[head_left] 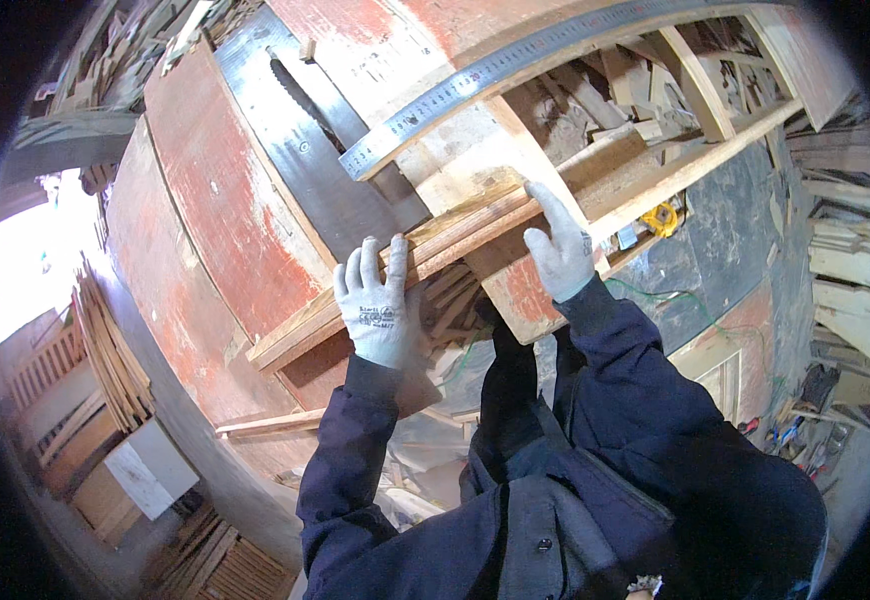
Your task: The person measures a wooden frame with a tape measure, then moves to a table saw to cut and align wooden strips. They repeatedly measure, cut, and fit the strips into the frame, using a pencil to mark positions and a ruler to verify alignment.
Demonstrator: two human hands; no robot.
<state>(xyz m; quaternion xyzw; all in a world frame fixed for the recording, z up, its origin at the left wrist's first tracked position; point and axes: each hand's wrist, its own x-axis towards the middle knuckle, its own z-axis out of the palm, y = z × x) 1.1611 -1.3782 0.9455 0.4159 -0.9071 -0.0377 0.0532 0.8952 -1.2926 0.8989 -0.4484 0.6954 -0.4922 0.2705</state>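
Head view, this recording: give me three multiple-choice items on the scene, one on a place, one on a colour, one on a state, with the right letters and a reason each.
1. Where is the metal ruler?
A. on the red table top beyond the wooden strips
B. on the floor
C. in the left hand

2. What colour are the gloves?
A. black
B. pale grey
C. orange

3. How does the left hand meet the wooden strips?
A. well clear of them
B. fingers over their edge
C. beneath the table

Answers: 1 A, it lies across the saw table; 2 B, both hands, the right hand too, wear pale grey; 3 B, the fingers curl over the strips.
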